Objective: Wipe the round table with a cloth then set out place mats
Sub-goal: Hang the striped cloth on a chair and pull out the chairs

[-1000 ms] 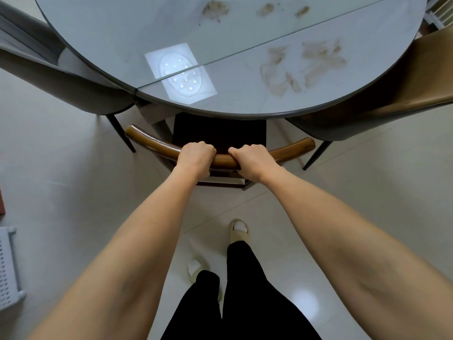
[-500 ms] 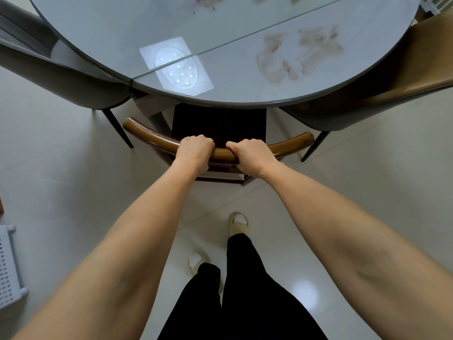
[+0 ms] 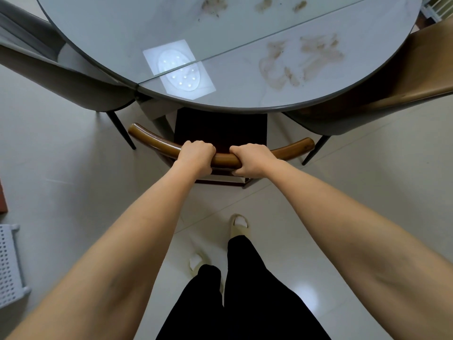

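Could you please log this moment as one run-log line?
left hand: grips chair back | right hand: grips chair back | table: brown smears, unwiped

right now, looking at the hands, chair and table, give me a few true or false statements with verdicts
1. Both hands grip the chair's curved wooden back rail. True: the left hand and right hand curl round it side by side.
2. The table is wiped clean. False: brown smears lie on its right part, with more stains near the top edge.
3. A cloth lies on the table. False: no cloth shows; the pale patch is a reflected light.
4. The held chair's seat sits partly under the table edge. True.
5. Place mats are set out. False: none are visible.
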